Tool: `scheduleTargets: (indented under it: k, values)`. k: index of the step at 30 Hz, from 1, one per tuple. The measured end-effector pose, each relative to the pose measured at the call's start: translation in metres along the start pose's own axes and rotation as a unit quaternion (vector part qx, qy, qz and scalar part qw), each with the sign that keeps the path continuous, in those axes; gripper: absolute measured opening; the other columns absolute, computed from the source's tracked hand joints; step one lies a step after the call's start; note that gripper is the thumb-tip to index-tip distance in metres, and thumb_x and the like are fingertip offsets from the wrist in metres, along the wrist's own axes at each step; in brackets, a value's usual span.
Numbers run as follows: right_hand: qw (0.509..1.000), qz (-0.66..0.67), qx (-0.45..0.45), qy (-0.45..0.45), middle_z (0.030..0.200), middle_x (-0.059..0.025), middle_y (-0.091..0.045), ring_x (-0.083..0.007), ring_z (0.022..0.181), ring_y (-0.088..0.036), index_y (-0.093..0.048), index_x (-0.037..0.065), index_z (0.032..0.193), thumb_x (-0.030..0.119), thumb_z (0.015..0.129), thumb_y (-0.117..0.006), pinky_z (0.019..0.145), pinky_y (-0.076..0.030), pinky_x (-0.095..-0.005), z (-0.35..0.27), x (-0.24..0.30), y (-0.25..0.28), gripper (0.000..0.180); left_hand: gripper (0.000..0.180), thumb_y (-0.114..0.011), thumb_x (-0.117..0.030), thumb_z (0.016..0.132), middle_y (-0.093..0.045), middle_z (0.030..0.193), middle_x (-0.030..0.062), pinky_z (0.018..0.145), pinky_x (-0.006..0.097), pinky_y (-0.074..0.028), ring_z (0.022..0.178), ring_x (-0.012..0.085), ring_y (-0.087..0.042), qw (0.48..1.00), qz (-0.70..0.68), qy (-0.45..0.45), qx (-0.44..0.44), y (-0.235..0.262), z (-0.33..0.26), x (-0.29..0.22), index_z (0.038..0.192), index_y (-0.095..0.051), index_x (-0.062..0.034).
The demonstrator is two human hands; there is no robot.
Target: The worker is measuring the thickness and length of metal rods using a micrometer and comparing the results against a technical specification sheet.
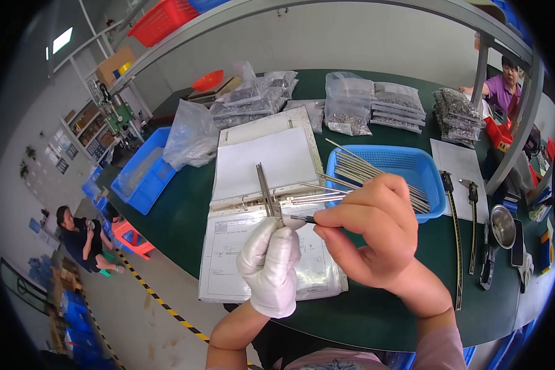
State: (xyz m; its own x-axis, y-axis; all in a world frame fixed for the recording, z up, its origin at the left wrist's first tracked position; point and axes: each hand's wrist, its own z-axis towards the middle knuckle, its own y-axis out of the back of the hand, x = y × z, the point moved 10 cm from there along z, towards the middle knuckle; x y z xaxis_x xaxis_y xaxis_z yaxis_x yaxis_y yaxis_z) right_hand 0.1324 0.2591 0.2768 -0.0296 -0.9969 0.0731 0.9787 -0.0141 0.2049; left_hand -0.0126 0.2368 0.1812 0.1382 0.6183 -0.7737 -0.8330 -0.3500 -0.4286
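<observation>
My left hand [270,265], in a white glove, is closed around a small bundle of thin metal rods [264,185] that point up and away. My right hand [376,231] is bare and pinches a short, thin dark rod [303,218], whose tip is close to the left fingertips. What kind of piece it is cannot be made out. Both hands are above an open ring binder [268,213] with a printed drawing [234,256] in a clear sleeve. More metal rods [367,169] lie in a blue basket [438,185] beyond my right hand, some sticking out over its left rim.
Bags of small metal parts [398,105] line the table's back. A blue bin [145,200] and clear plastic bag [191,135] stand left. Calipers [473,228], a metal bowl [502,225] and a phone [518,243] lie right. A frame post [518,129] rises near a co-worker [505,89].
</observation>
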Motion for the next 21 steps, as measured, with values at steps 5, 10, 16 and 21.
scheduleTargets:
  k: [5, 10, 16, 21]
  values:
    - [1.0, -0.017, 0.001, 0.026, 0.069, -0.0017, -0.058, -0.0168, 0.058, -0.049, -0.06, 0.006, 0.078, 0.002, 0.059, -0.071, 0.063, -0.037, -0.0303, 0.006, 0.014, -0.007, 0.022, 0.016, -0.052, -0.007, 0.087, -0.046, 0.065, -0.0002, 0.047, 0.019, -0.031, 0.053, 0.0048, -0.039, 0.999, 0.034, -0.006, -0.036, 0.004, 0.0, -0.005, 0.095, -0.057, 0.0053]
    - [0.995, -0.076, -0.027, 0.053, 0.063, 0.0019, -0.053, -0.0143, 0.054, -0.049, -0.063, 0.008, 0.078, 0.006, 0.054, -0.071, 0.065, -0.037, -0.0272, 0.008, 0.017, -0.01, 0.026, 0.014, -0.054, -0.003, 0.085, -0.053, 0.07, 0.0023, 0.047, 0.018, -0.035, 0.053, 0.0035, -0.043, 0.998, 0.047, 0.02, -0.042, 0.008, 0.002, 0.0, 0.097, -0.059, 0.0039]
    - [0.98, -0.185, 0.029, 0.07, 0.063, 0.0037, -0.051, -0.0119, 0.055, -0.047, -0.061, 0.01, 0.083, 0.005, 0.061, -0.071, 0.071, -0.038, -0.0314, 0.007, 0.039, -0.019, 0.025, 0.014, -0.055, 0.0, 0.084, -0.056, 0.073, 0.0024, 0.045, 0.017, -0.034, 0.052, 0.0025, -0.043, 0.988, 0.125, -0.07, -0.058, 0.01, -0.001, -0.015, 0.096, -0.06, 0.0025]
    - [0.967, -0.248, 0.037, 0.044, 0.057, 0.0041, -0.047, -0.0125, 0.049, -0.044, -0.059, 0.01, 0.078, 0.014, 0.07, -0.07, 0.069, -0.037, -0.0325, 0.013, 0.046, -0.011, 0.013, 0.016, -0.055, 0.002, 0.083, -0.058, 0.074, 0.0038, 0.048, 0.019, -0.037, 0.054, 0.0049, -0.046, 0.976, 0.163, -0.129, -0.056, 0.002, -0.01, -0.022, 0.098, -0.061, 0.0018]
